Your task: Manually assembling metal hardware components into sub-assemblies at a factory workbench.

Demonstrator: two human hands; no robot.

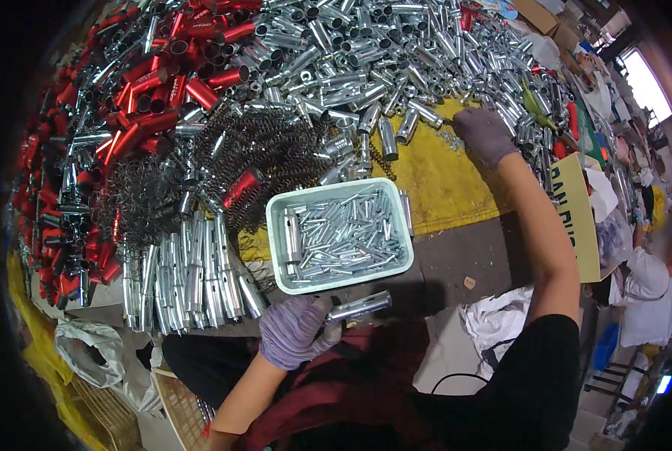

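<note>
My left hand [294,331], in a purple-grey striped glove, is closed round one end of a silver metal tube [360,307], held just in front of the near edge of a pale green tray [343,286]. Inside the tray lie many thin metal pins [343,233] and one upright-lying silver tube [291,237] at its left side. My right hand [487,135], gloved too, reaches far right over a yellow cloth [441,192], beside a little heap of tiny metal parts [450,140]. Its fingers are drawn together; what they hold, if anything, is hidden.
Behind the tray rises a large pile of silver tubes [358,90], with red tubes [200,92] to the left. Dark coil springs [253,150] lie between. Silver tube assemblies [193,278] stand in a row left of the tray. A yellow sign [576,218] and another person [655,278] are at right.
</note>
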